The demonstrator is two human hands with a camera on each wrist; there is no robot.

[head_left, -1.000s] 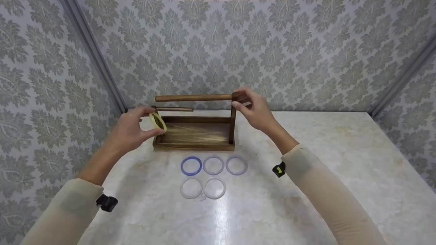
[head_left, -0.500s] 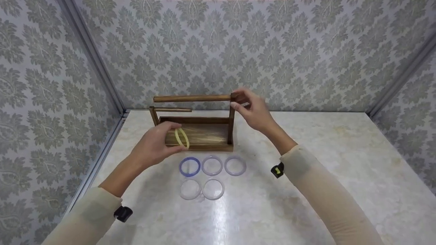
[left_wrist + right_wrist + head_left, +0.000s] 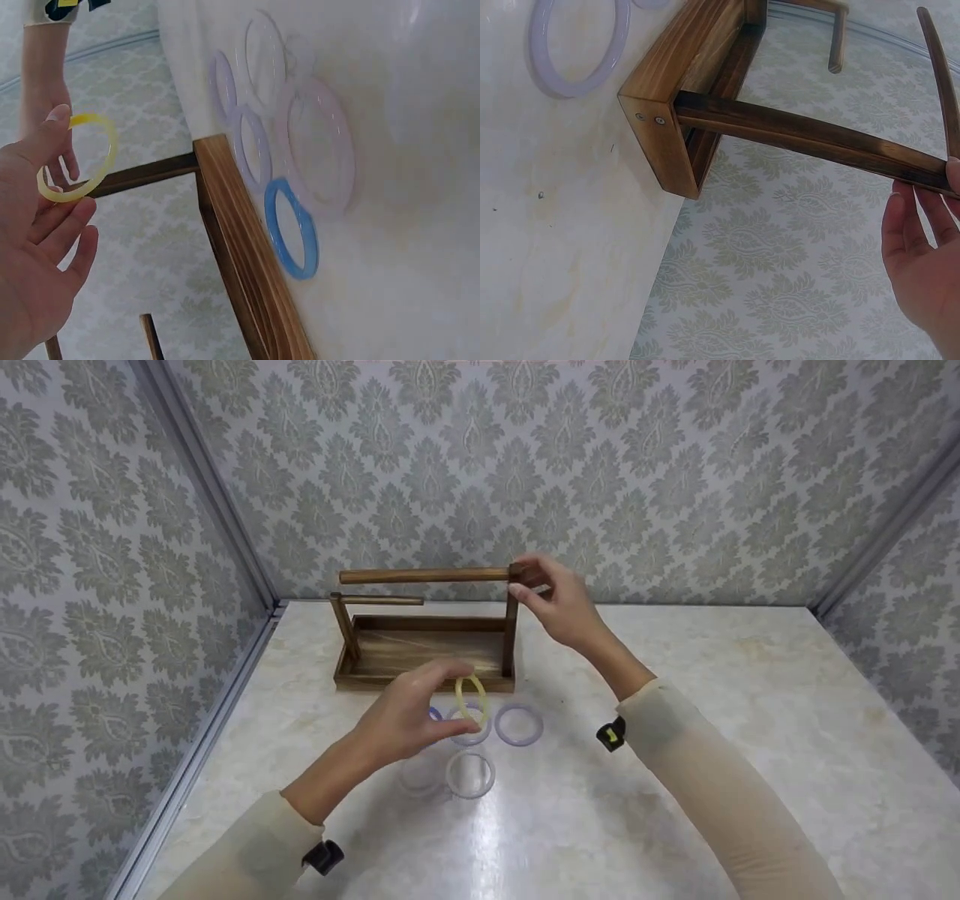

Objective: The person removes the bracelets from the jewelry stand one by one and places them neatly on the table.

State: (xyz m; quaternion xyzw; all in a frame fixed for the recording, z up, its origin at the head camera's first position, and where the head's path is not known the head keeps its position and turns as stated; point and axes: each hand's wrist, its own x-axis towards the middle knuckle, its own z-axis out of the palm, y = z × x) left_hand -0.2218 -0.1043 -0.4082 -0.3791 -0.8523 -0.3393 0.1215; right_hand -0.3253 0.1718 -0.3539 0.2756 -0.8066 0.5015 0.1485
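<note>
In the head view a yellow bangle (image 3: 460, 699) is pinched between the thumb and fingers of my left hand (image 3: 409, 709). It is held up above the table, over the bangles lying there. My right hand (image 3: 559, 604) grips the top of the taller post (image 3: 511, 634) of a dark wooden bangle stand (image 3: 427, 684). A blue bangle (image 3: 309, 240) lies beside the stand's base in the left wrist view; my left hand mostly covers it in the head view. Lilac bangles (image 3: 499, 727) and pale clear ones (image 3: 470, 796) lie in two rows in front of the stand.
The stand has a long upper bar (image 3: 424, 576) and a shorter lower bar (image 3: 382, 601), each fixed at one end. Its tray base rests on a pale marbled table (image 3: 675, 825). Patterned wall panels (image 3: 480, 472) rise behind and at both sides.
My left hand has carried the yellow bangle from the short bar's post, rightward and toward me, to above the bangles on the table. My right hand stays at the taller post.
</note>
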